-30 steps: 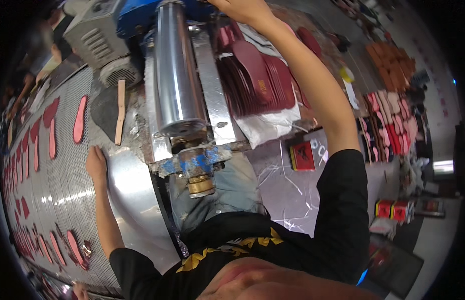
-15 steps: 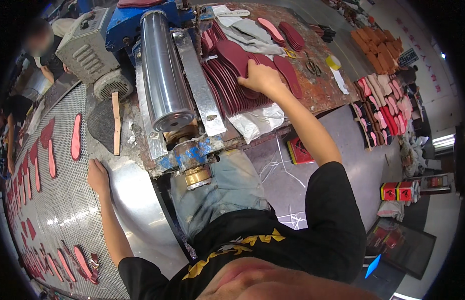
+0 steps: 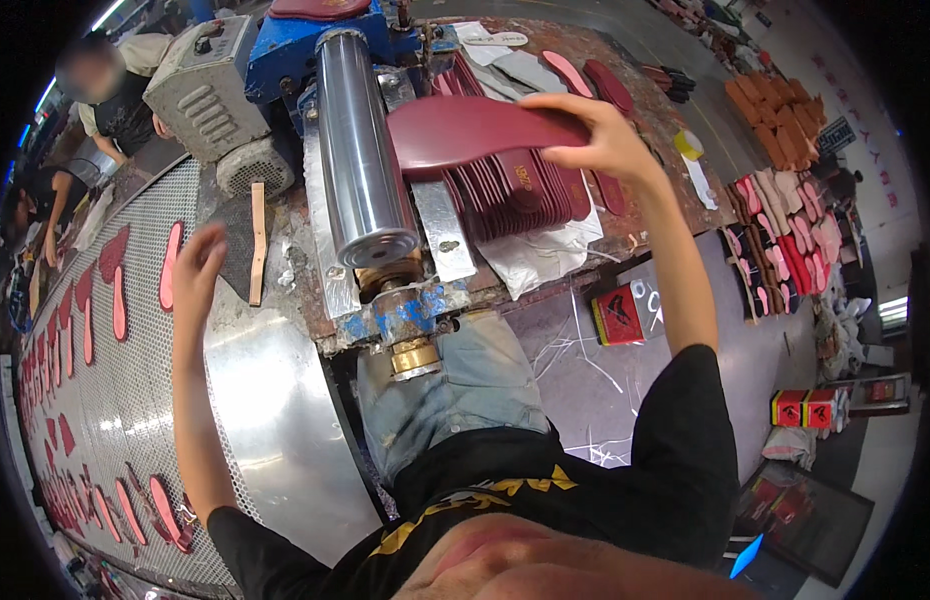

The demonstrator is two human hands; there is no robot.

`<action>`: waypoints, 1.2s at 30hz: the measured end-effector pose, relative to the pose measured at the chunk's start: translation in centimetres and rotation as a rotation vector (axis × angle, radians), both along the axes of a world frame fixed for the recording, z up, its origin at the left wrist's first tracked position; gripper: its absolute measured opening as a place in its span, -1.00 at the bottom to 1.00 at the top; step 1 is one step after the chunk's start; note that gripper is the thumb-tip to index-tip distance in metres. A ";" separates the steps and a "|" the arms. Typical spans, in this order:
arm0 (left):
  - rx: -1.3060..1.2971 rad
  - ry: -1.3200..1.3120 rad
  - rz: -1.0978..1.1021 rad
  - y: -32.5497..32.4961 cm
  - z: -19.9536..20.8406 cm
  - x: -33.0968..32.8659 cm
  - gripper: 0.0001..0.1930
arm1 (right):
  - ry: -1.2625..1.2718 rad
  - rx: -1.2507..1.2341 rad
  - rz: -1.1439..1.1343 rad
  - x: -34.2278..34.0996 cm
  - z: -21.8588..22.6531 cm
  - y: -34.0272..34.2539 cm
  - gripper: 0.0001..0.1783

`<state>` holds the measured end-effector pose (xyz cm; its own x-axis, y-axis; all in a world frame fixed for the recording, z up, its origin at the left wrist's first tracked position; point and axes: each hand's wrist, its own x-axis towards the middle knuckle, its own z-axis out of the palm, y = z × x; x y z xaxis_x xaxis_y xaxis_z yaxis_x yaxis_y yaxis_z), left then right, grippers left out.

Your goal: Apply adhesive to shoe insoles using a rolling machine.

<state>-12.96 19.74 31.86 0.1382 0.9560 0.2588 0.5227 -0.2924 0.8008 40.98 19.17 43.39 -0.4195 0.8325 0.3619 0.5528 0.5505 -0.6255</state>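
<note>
- Workshop floor spreads behind a stained desk (image 3: 650,128), with a perforated belt (image 3: 150,392) running along the desk's left side and a co-worker (image 3: 122,122) standing past its far left corner.
- Half a second ago the right hand (image 3: 603,138) rested on the stack (image 3: 520,200); now it has lifted a dark red sole (image 3: 480,130) clear and turned it crosswise.
- That sole hangs above the desk, left of the middle, between the right hand and the steel roller (image 3: 360,150); its left end reaches the roller's right side.
- The right grip is closed on the sole's right end, thumb along the near edge, fingers on the far one.
- Left hand (image 3: 197,262) has risen from the smooth metal sheet (image 3: 275,400) by the desk's left edge; it is now near a pink sole (image 3: 171,268) on the belt and a wooden strip (image 3: 258,245). Its grip is loosely spread, with nothing seen in it.
- The stack still stands right of the roller, close to the desk's near edge, over a white cloth (image 3: 540,262).
- From where I stand, I can't tell whether the lifted sole touches the roller or only overlaps it.
- The lifted sole covers part of the stack; the right hand hides the sole's own right end.
- Left fingers are blurred, and the pieces farthest left on the belt shrink into the dark rim, hard to make out.
</note>
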 end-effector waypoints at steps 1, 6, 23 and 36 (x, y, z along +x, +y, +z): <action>0.050 -0.085 -0.142 0.2 3.2 3.2 -0.61 | -0.051 -0.035 0.049 -1.1 0.2 0.9 -0.43; 0.083 0.101 -0.571 0.3 11.3 10.5 -0.13 | -0.081 -0.043 0.257 -7.1 1.0 2.2 -0.47; -0.383 -0.746 -0.224 -6.3 -2.5 1.6 -0.23 | 0.384 0.783 -0.356 -16.9 0.0 21.2 -0.73; 0.280 -1.873 0.715 -28.8 -15.5 -11.8 -0.54 | 0.372 0.528 -0.231 -16.5 0.3 20.1 -0.61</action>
<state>-24.77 -9.04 16.38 -0.7337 0.6225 -0.2725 -0.6774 -0.6383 0.3657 24.50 39.22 43.73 -0.0216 0.5579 0.8296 0.4933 0.7278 -0.4765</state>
